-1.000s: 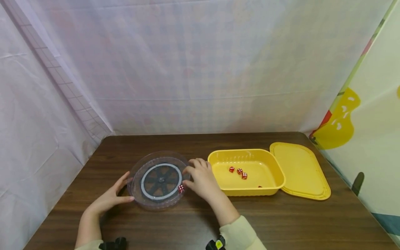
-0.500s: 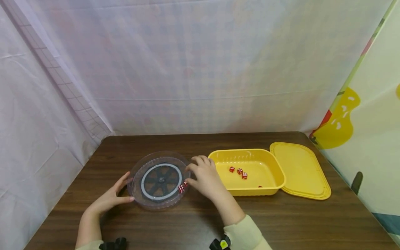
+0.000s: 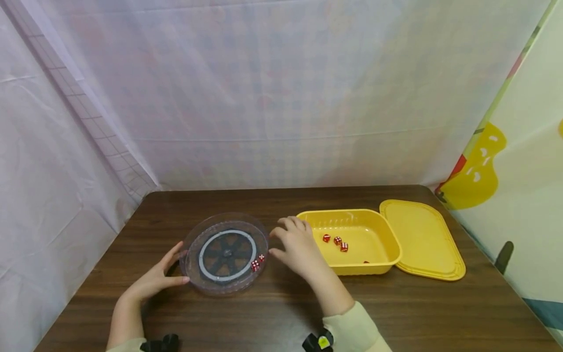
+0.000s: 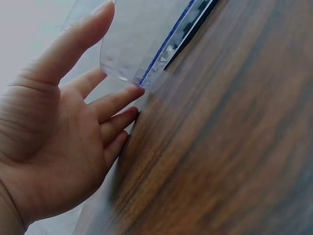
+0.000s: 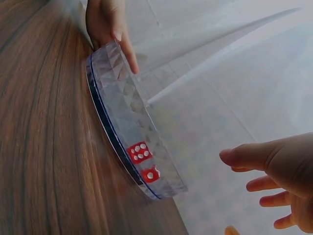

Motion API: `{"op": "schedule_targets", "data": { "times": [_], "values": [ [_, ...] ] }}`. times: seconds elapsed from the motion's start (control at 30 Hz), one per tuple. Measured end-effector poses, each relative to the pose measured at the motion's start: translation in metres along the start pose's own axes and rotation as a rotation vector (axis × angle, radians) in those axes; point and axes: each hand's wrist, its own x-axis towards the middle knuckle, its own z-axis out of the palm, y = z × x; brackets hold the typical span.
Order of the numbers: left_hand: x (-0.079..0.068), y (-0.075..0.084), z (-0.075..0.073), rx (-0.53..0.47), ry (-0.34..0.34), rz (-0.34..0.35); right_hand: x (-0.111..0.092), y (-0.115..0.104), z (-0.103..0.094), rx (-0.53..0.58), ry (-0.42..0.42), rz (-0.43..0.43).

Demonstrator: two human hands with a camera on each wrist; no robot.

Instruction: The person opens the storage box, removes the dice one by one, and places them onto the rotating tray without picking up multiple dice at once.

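Observation:
In the head view a clear round dish (image 3: 226, 288) with a dark spoked base sits at the left of the table. My left hand (image 3: 154, 278) rests against its left side, thumb and fingers spread along the wall; the left wrist view shows straight fingertips touching the clear plastic. Two red dice with white dots lie inside at the right: a larger-looking die (image 3: 255, 265) and another die (image 3: 261, 257). My right hand (image 3: 296, 247) hovers between the dish and a yellow tub (image 3: 352, 270), fingers loosely bent, holding nothing. Several red dice (image 3: 344, 247) lie in the tub.
A yellow lid (image 3: 424, 239) lies right of the tub, one edge close against it. Dark wood-grain table (image 3: 246, 322) runs under everything. White curtains (image 3: 264, 98) hang behind and on the left, and a printed cloth (image 3: 528, 195) on the right.
My right hand has drawn away from the dish toward the tub. A second die now shows in the dish beside the first. My left hand stays in place.

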Motion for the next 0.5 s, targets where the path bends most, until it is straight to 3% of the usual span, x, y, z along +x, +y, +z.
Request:
{"op": "schedule_targets", "data": {
  "times": [0.5],
  "values": [
    [0.001,-0.002,-0.001,-0.003,-0.006,-0.011,-0.006,0.015,-0.009,-0.051,0.018,-0.019]
  ]
}}
